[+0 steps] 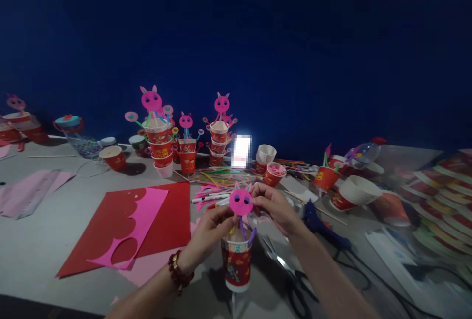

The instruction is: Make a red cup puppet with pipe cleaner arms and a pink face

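Note:
A round pink paper face (241, 202) with two dark eyes and small ears stands above a red paper cup (236, 265). My left hand (216, 225) is closed at the lower left edge of the face, its fingertips pinching there. At the face's right edge, my right hand (273, 203) pinches with thumb and fingers near an ear. A purple pipe cleaner (252, 237) bends out over the cup's right rim, and a yellow one shows beside my left fingers. From the cup's base a thin white stick (233, 304) points down.
Scissors (289, 272) lie right of the cup, beside a blue glue gun (324, 225) with its cord. Cut pink paper (138, 230) covers red sheets (96, 230) at left. Finished cup figures (160, 149), pipe cleaners (232, 176) and stacked cups (356, 192) stand farther back.

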